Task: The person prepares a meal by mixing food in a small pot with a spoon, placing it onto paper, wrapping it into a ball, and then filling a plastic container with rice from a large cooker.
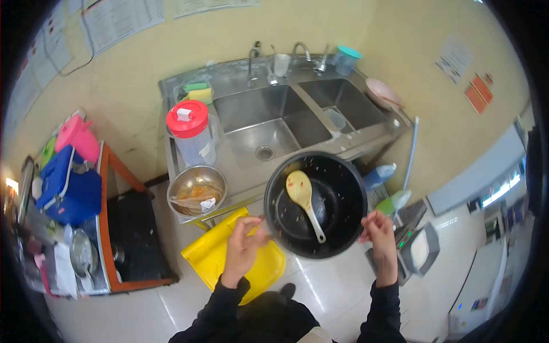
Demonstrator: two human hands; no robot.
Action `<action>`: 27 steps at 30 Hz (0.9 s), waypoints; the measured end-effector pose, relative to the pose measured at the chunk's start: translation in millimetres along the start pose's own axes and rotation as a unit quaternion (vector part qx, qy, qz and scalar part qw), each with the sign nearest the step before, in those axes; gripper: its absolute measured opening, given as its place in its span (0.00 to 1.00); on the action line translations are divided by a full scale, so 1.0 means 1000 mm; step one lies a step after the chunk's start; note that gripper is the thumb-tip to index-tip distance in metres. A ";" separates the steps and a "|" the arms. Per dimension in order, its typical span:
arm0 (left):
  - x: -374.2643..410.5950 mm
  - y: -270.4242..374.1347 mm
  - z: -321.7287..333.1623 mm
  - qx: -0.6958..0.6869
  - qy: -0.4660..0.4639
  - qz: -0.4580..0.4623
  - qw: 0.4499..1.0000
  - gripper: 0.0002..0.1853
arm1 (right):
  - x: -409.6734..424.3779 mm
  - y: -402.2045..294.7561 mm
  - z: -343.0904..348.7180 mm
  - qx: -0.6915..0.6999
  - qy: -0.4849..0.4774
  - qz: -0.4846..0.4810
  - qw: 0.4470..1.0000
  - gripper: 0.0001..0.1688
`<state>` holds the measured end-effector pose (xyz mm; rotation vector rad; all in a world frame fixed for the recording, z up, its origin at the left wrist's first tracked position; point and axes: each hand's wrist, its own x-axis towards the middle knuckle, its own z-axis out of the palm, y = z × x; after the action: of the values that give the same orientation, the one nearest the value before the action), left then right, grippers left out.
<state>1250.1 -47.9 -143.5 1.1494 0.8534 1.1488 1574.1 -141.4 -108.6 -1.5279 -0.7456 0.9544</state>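
Observation:
Between my two hands is a round black cooking pot (pixel 341 214), tipped so that its inside faces me. Bits of food cling to its dark walls and base. A pale yellow rice paddle (pixel 300 191) with reddish specks on its blade lies inside. At the pot's left rim, my left hand (pixel 242 244) grips with thumb and fingers, slightly blurred. My right hand (pixel 381 236) pinches the opposite side. Just beyond the pot is a stainless steel double sink (pixel 242 160). On its left ledge sits a metal bowl (pixel 176 182) holding orange residue and a crumpled plastic bag.
A red-lidded plastic pitcher (pixel 193 148) stands behind the bowl, near sponges (pixel 200 95). Below the sink's front edge is a yellow plastic object (pixel 257 266). Bottles (pixel 394 202) and a bin-like grey container (pixel 431 248) are at right. An orange-framed table (pixel 104 240) bears a blue cooler (pixel 70 188).

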 end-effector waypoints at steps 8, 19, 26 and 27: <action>0.019 -0.039 -0.100 0.269 0.407 0.012 0.873 0.15 | 0.342 -0.056 0.008 -0.126 -0.073 0.004 0.989 0.10; 0.037 -0.128 -0.158 0.228 0.498 -0.071 0.833 0.12 | 0.555 0.115 0.172 -0.186 -0.148 0.180 0.955 0.11; 0.054 -0.076 -0.076 0.061 0.580 -0.074 0.809 0.10 | 0.614 0.207 0.187 -0.306 -0.263 0.254 0.879 0.18; 0.054 -0.075 -0.070 0.066 0.599 -0.059 0.796 0.11 | 0.623 0.214 0.184 -0.312 -0.284 0.240 0.874 0.18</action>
<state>1214.3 19.8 -230.1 0.3152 1.9502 1.7155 1696.2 448.2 -433.3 -2.0771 -1.2033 1.6968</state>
